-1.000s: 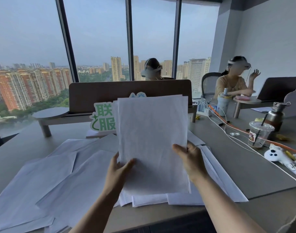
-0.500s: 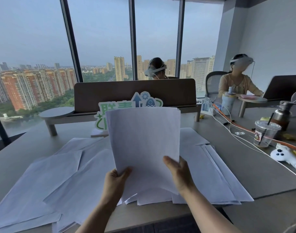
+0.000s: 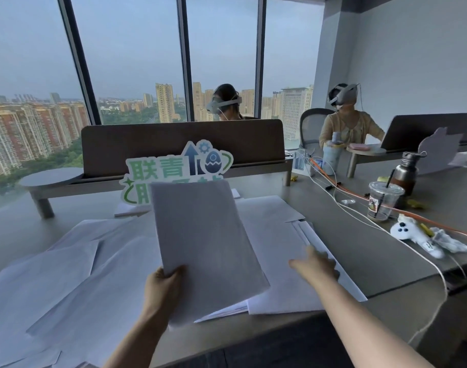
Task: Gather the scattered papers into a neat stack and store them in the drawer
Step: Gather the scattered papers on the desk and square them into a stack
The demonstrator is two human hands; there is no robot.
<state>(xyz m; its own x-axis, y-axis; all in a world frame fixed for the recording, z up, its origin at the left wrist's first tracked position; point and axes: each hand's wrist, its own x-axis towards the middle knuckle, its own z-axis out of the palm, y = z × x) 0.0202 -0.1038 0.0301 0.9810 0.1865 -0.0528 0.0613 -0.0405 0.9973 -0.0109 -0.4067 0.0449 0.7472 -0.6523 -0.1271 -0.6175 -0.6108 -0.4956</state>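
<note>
While left hand [image 3: 162, 284] grips it, stack [image 3: 203, 243] tilts — white, squared

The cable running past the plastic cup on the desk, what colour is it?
Orange cable, beside white ones; head view.

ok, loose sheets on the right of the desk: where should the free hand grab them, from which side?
Probably the near long edge of the right-side sheets, from above and the right, where the right hand reaches. They lie flat and fanned on the desk, so press and slide them together, then pinch. The left hand holds the gathered stack.
</note>
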